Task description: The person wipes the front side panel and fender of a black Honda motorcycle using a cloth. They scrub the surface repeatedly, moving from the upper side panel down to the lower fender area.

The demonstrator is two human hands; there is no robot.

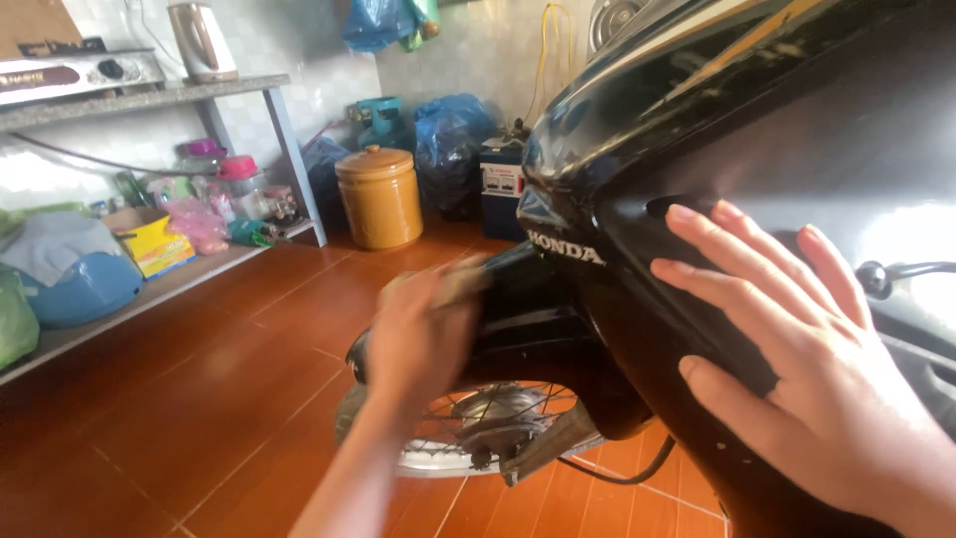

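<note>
A black motorbike (697, 130) fills the right half of the head view, its glossy front panel facing me. My right hand (797, 369) lies flat and spread on that panel, fingers pointing up and left. My left hand (418, 334), blurred by motion, is closed around a small brownish cloth or sponge (463, 281) and presses it against the black front mudguard (528, 309). Below the mudguard the spoked front wheel (478, 423) stands on the floor.
Red-brown floor tiles (199, 399) stretch to the left. A low shelf (149, 289) along the left wall carries bags, boxes and jars. At the back stand a brown lidded crock (378, 196), blue plastic bags (453, 139) and a small box-shaped appliance (501, 184).
</note>
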